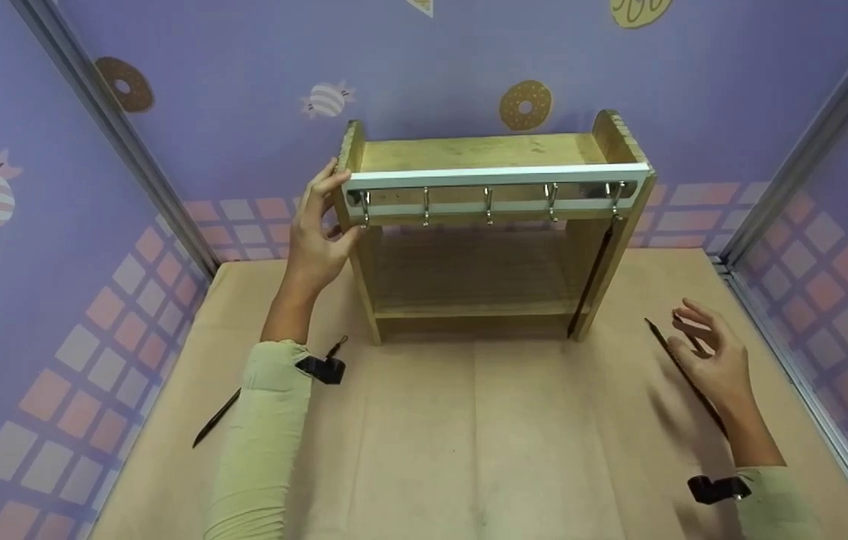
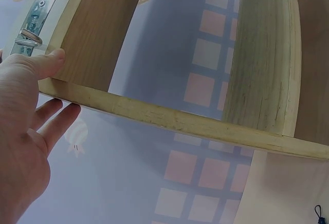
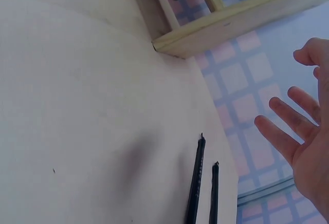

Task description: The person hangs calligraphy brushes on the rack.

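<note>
A small wooden rack [image 1: 469, 307] stands upright on the table, with a white-edged metal strip of several hooks [image 1: 488, 204] across its upper front. My left hand [image 1: 319, 240] holds the rack's upper left side; in the left wrist view the thumb lies on the front edge and fingers touch the outer face. From the rightmost hook hangs a slim black stick [image 1: 592, 279], slanting down the rack's right side. Held above the table to the right, my right hand [image 1: 717, 367] has nothing in its loosely bent fingers. Two black sticks [image 3: 195, 183] lie below it.
Another slim black stick [image 1: 215, 420] with a loop at one end lies on the left of the table, partly hidden by the left forearm. The beige table [image 1: 424, 450] is enclosed by purple patterned walls [image 1: 424, 67] with metal corner posts [image 1: 814, 142].
</note>
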The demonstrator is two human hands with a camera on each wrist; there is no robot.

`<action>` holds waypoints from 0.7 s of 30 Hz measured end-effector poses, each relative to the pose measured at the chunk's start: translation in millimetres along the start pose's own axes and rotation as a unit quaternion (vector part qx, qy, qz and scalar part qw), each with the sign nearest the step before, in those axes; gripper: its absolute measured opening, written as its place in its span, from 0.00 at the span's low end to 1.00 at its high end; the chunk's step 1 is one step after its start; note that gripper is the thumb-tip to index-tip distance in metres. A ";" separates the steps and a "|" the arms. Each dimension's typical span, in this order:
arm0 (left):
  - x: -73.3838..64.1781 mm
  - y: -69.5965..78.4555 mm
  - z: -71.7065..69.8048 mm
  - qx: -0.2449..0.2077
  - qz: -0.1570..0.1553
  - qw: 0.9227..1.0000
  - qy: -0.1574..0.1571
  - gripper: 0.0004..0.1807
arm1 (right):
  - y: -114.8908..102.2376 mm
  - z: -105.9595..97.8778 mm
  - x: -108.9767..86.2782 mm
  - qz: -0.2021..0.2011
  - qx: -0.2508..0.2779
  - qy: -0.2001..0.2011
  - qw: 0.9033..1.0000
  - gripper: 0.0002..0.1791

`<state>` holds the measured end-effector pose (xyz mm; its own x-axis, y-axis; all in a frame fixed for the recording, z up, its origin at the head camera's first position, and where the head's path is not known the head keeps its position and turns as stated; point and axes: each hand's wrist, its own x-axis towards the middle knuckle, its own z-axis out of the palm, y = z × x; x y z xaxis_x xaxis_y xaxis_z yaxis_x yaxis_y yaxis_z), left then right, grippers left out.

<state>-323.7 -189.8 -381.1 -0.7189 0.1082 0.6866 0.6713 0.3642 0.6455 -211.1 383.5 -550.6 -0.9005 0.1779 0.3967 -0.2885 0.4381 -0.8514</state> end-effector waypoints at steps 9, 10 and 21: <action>-1.0 -1.6 0.6 -0.006 -0.003 1.000 0.000 0.38 | 0.7 -15.1 2.9 -0.013 -0.099 -0.060 0.993 0.42; -1.3 -1.4 0.4 -0.005 -0.004 1.000 -0.001 0.38 | 0.4 -17.4 4.5 -0.019 -0.116 -0.068 0.991 0.42; -1.5 -2.4 -1.7 0.005 0.002 1.000 -0.007 0.38 | 9.2 -34.3 14.8 -0.038 -0.219 -0.131 0.966 0.44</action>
<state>-323.9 -192.4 -383.1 -0.7194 0.1229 0.6837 0.6718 0.3734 0.6397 -215.9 420.4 -540.8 -0.9505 -0.0732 0.3021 -0.2425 0.7824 -0.5736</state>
